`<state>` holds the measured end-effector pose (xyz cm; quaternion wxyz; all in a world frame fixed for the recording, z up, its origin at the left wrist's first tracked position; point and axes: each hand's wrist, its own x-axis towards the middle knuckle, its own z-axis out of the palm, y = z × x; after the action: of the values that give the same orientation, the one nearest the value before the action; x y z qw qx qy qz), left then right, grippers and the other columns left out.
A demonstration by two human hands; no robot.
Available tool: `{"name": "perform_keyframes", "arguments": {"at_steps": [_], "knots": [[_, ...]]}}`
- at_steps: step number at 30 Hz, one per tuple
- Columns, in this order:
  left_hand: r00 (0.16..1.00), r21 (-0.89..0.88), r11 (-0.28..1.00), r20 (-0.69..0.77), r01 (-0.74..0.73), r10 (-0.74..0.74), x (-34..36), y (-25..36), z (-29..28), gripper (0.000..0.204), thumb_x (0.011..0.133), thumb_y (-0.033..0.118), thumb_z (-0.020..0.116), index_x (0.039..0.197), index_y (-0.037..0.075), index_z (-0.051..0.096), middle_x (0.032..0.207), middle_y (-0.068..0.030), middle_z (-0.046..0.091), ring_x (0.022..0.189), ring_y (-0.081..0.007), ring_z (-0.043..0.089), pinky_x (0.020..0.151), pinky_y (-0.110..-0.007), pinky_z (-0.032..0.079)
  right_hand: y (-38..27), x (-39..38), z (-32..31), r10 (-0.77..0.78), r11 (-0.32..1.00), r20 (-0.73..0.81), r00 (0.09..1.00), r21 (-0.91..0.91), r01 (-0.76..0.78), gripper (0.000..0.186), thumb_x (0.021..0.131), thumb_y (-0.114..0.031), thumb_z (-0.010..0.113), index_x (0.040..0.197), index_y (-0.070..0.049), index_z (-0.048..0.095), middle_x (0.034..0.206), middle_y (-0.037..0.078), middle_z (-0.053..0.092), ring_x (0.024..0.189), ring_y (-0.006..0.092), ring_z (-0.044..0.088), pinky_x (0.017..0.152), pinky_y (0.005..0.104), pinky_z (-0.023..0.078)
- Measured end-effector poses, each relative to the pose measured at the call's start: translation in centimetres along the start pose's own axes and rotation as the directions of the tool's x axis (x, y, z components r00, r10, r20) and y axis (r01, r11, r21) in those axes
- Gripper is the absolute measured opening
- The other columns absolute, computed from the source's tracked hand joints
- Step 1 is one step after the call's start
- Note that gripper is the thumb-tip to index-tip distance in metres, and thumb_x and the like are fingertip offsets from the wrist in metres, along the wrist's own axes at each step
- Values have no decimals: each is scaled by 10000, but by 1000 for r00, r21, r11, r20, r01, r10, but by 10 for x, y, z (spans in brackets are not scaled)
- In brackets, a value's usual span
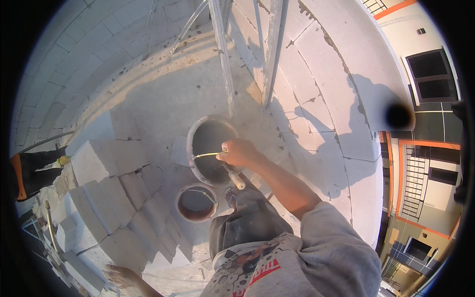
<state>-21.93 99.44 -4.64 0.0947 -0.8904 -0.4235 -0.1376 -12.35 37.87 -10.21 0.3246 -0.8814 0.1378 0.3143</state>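
My right hand (235, 151) is closed on the thin pale yellow-green handle (205, 155) of a large bucket (190, 140) holding grey, murky contents. Below that hand, a pale tool handle (236, 179) sticks out over the bucket's near edge; its working end is hidden. A smaller bucket (184, 212) with a raised wire-like handle and dark grey contents stands nearer me, beside my foot. My left hand (121, 277) has its fingers spread at the lower left, by stacked pale blocks (118, 242); whether it touches them I cannot tell.
More blocks (96, 159) are stacked on my left, with another person (34, 175) at the far left edge. A block wall (316, 89) rises on my right, and another (84, 49) behind. Metal scaffold legs (225, 74) stand ahead on the concrete floor (163, 104).
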Motion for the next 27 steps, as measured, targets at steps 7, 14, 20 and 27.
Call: {"name": "perform_keyframes", "arguments": {"at_steps": [7,14,20,27], "knots": [[998,-2,998,35,-58,58,23,-9,18,832,880,752,110,1493,213,275,1545,-61,269,1428,-315,215,1075,-667,90,102,-12,139,142,986,60,988,80,-146,323,807,-293,605,1007,-57,696,1040,192,673,962,365,649,831,443,512],[950,180,933,43,-313,310,27,-9,20,765,915,695,81,1493,230,267,1518,-39,327,1399,-276,294,1071,-674,110,220,-6,277,442,881,15,897,181,-437,311,763,-204,555,991,-49,699,1027,179,683,974,348,658,845,427,518],[908,497,796,-37,-345,417,9,12,28,747,926,679,176,1479,191,297,1478,-83,382,1349,-305,370,1060,-666,164,296,-22,290,347,938,84,934,-28,-346,317,740,-189,569,1004,-58,684,996,187,675,986,344,647,826,419,520],[586,-93,699,475,-709,657,-267,108,46,633,946,461,440,1482,169,271,1493,-112,359,1379,-324,331,1104,-629,-27,378,-49,241,433,892,-704,563,244,-380,414,777,-171,595,1155,-10,545,1037,185,572,1014,342,564,853,440,481]]}}
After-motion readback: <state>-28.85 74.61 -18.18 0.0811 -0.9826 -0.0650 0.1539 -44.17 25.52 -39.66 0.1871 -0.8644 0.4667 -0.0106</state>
